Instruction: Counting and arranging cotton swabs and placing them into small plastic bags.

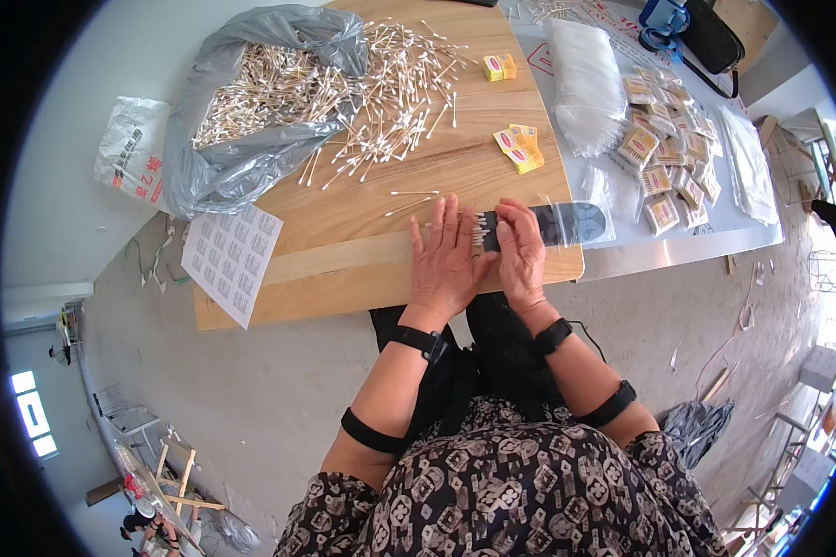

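Note:
My left hand (444,265) lies nearly flat on the wooden tabletop, fingers stretched out, beside a small row of cotton swabs (479,230). The swabs rest side by side on a dark, round-ended strip (581,223). Over the near end of that strip my right hand (522,249) is closed, its fingers curled and pressed together; what they grip is hidden. Clear plastic film covers part of the strip to the right. Two loose swabs (413,193) lie just beyond my left hand. Farther off are small yellow printed packets (520,148) and a yellow stack (499,67).
A grey plastic bag (184,172) spills a heap of cotton swabs (390,102) across the table (344,269). A label sheet (232,260) overhangs the left edge. On the right-hand surface lie clear bags (585,84), many filled packets (659,148) and a blue bottle (664,19).

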Demonstrator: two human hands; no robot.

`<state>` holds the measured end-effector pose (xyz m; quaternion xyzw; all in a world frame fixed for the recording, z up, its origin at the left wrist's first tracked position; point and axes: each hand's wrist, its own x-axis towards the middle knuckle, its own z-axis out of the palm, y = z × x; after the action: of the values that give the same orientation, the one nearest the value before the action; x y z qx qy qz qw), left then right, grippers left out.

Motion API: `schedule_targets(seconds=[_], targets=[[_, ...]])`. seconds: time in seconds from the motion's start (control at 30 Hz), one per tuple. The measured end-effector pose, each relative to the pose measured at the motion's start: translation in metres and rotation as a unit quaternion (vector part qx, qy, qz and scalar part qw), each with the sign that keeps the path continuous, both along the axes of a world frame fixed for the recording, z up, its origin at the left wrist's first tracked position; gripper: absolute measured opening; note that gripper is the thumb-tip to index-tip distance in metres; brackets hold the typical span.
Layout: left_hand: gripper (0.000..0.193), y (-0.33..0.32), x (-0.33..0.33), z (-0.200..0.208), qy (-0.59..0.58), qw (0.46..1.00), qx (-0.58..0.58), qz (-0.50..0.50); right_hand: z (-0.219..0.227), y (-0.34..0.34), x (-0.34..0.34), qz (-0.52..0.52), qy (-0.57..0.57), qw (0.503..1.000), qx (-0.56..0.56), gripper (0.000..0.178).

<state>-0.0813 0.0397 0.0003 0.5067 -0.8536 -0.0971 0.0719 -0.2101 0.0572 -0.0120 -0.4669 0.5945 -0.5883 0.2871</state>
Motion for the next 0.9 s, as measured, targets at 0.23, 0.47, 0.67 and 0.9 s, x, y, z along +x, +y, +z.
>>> schedule_targets(seconds=[0.23,0.47,0.67,0.9], targets=[[0.058,-0.004,0.016,-0.015,0.481,0.862,0.081,0.136,-0.011,-0.013,0.022,-0.005,-0.131,0.991,0.004,0.031],[0.065,-0.012,0.02,-0.024,0.55,0.817,0.13,0.113,-0.017,-0.032,0.025,0.009,-0.139,0.99,-0.007,0.027],[0.066,-0.001,0.022,-0.011,0.109,0.993,-0.021,0.032,-0.003,-0.03,-0.005,0.043,0.066,0.997,0.016,0.024],[0.072,0.004,0.021,-0.009,0.042,0.999,-0.015,0.027,0.004,-0.04,-0.01,0.138,0.247,0.959,0.019,0.009]])
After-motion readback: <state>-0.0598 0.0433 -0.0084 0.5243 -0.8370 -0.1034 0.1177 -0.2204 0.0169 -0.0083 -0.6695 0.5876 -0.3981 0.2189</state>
